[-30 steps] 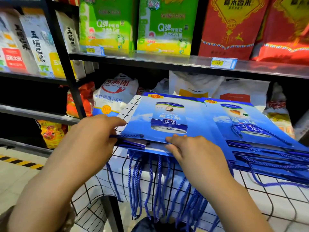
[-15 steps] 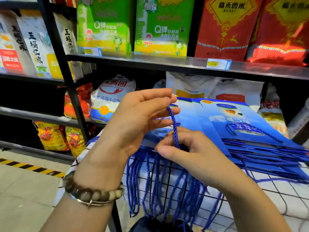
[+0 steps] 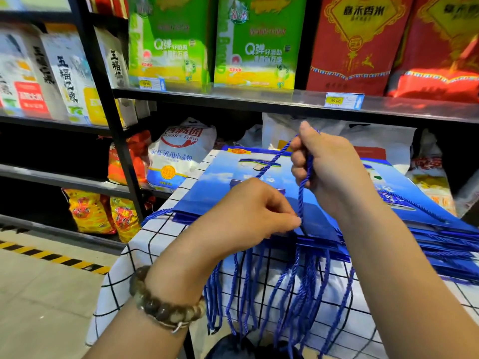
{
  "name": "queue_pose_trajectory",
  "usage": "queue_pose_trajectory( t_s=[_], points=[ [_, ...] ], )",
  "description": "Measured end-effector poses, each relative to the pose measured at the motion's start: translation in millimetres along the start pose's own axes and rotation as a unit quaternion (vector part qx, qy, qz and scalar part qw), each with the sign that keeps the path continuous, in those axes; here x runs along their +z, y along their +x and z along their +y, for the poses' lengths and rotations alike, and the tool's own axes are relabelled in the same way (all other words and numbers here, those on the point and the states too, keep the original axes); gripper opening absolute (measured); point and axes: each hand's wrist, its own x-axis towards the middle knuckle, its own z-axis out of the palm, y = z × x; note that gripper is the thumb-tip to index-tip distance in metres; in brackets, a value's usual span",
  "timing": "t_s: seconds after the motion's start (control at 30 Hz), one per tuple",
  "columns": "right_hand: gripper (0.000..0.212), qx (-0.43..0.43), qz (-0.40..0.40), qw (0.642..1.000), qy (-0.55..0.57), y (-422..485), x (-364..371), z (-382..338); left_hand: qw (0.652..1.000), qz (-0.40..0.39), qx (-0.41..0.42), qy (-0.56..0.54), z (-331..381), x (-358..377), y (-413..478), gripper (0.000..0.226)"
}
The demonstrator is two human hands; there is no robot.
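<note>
Bags (image 3: 207,193) stacked on table (image 3: 124,275), shelves (image 3: 233,99) behind

Green boxes (image 3: 255,47) and red sacks (image 3: 355,45) line a steel shelf (image 3: 233,99) bearing a 45.00 price tag (image 3: 343,101); below, a white flour bag (image 3: 178,154) sits behind a black-checked tablecloth (image 3: 121,281).

A yellow price tag (image 3: 335,100) on the shelf edge, upper right, reads "45.00". Two green boxes (image 3: 255,50) at top centre show "Q弹". The red bag (image 3: 360,42) at upper right bears "嘉禾香米". The white flour sack (image 3: 178,154), centre left, reads "香满园" and "家庭通用小麦粉". White bags (image 3: 64,73) at upper left carry "五福". Print on the blue paper bags (image 3: 207,193) is too blurred to read.
</note>
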Motion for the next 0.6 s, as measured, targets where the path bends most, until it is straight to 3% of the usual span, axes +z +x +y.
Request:
queue_pose_trajectory(
  t_s=[0.3, 0.37, 0.43, 0.6],
  points=[
    [0.028, 0.033, -0.004, 0.999, 0.022, 0.3, -14.5, 12.2, 0.998, 0.037, -0.024, -0.041, -3.5, 5.1, 13.1, 0.025],
    [0.022, 0.03, -0.016, 0.994, -0.109, -0.2, -20.0, 15.6, 0.994, 0.066, -0.034, -0.076, -6.6, 4.4, 15.6, 0.024],
    [0.022, 0.008, -0.001, 0.963, -0.268, -4.5, -28.7, 22.9, 0.988, 0.099, -0.039, -0.11, -9.2, 1.2, 17.4, 0.02],
    [0.023, -0.086, 0.064, 0.922, -0.371, -15.8, -44.1, 40.4, 0.991, 0.104, -0.049, -0.066, -11.2, 1.4, 20.4, 0.015]
  ],
)
